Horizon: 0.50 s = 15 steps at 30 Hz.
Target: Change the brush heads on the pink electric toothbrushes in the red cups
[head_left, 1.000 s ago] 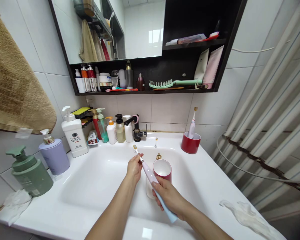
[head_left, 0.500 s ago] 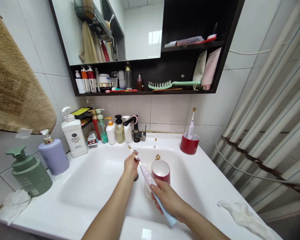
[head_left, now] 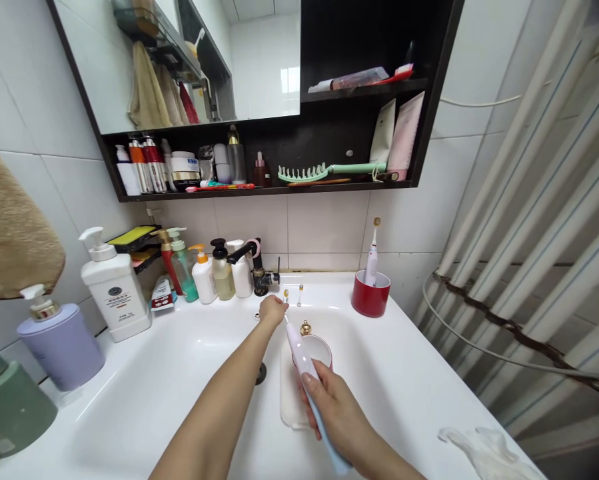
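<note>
My right hand is wrapped round the pink-to-blue handle of an electric toothbrush, held slanting over the sink. My left hand is closed at the top of that handle, its fingertips pinching the toothbrush head. The fingers cover the joint, so I cannot tell whether head and handle are still joined. Just right of it, another brush head stands upright on the sink's back ledge. Below the handle, a red cup with a white inside is partly hidden, beside a pale tray in the basin.
A red holder with a second electric toothbrush stands at the back right. The black faucet and several pump bottles line the back. A crumpled white cloth lies front right. The mirror cabinet hangs above.
The view has shifted, and both hands have moved relative to the sink. My left hand and the brush head are now near the back ledge, beside the standing head. The handle is tilted more upright.
</note>
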Motion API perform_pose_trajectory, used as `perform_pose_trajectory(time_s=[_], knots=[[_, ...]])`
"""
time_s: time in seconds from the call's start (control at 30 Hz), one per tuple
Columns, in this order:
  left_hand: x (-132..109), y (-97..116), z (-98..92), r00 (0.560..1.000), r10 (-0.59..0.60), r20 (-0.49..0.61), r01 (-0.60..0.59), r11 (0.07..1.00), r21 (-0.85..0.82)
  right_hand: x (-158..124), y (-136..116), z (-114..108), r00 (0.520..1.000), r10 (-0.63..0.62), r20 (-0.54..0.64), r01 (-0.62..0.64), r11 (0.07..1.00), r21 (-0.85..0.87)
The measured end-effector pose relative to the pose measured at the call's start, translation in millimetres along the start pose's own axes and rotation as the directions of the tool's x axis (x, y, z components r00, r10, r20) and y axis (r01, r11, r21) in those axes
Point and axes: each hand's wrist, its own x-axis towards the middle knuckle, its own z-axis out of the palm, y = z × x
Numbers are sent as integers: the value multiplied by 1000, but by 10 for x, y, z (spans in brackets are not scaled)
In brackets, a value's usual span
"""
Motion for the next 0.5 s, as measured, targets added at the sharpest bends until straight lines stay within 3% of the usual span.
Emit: perform_pose_trajectory(time_s=[0.27, 0.5], knots=[[404, 136, 233, 998, 66, 13, -66, 934, 352, 46, 23, -20, 999, 38, -4, -38, 998, 46], [337, 115, 287, 978, 201, 54, -202, 852, 483, 39, 4, -39, 999, 37, -5, -36, 996, 78]])
